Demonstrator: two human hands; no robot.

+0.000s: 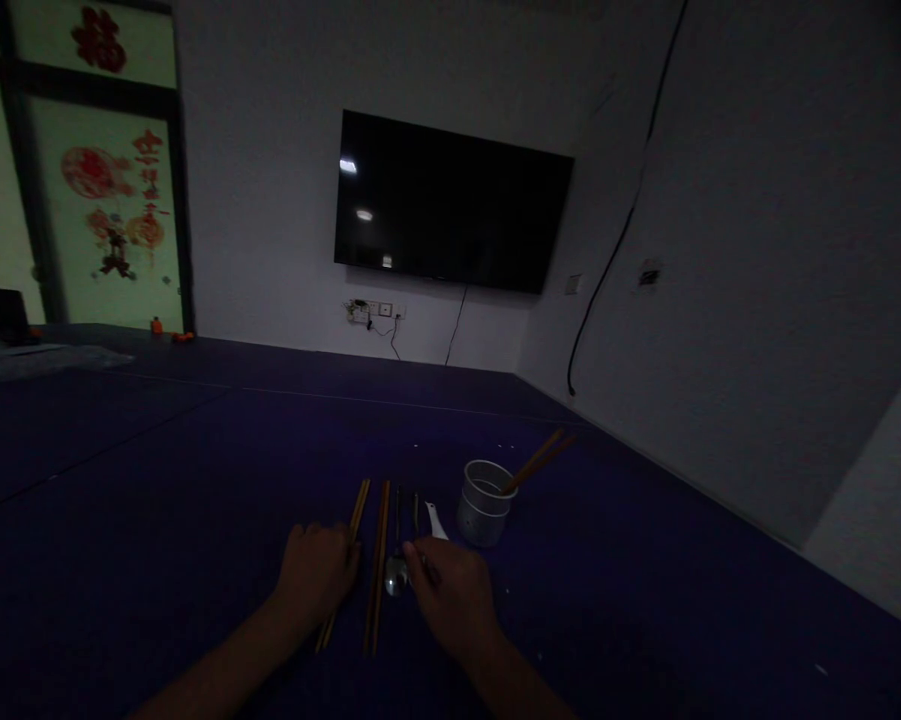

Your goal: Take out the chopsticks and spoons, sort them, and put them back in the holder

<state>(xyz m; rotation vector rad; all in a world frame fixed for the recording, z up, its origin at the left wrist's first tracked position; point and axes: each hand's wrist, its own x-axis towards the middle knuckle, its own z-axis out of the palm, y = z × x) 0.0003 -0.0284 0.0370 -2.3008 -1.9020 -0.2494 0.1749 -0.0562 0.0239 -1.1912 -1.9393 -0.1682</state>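
Left hand (317, 567) curled low over pale wooden chopsticks (358, 507), touching; clenched or merely resting, impossible to tell, finger undersides hidden

Right hand (456, 592) with thumb and forefinger drawn close together beside metal spoon (396, 577), at slim dark handle (416, 508); grasp unclear, lower end covered

Between hands, reddish-brown chopsticks (382, 535) flat on purple surface (645, 610)

White spoon (434, 520) partly behind right hand, bowl hidden

Beyond, upright grey metal cup (481, 522), more wooden chopsticks (538, 463) leaning out rightward, lower ends unseen
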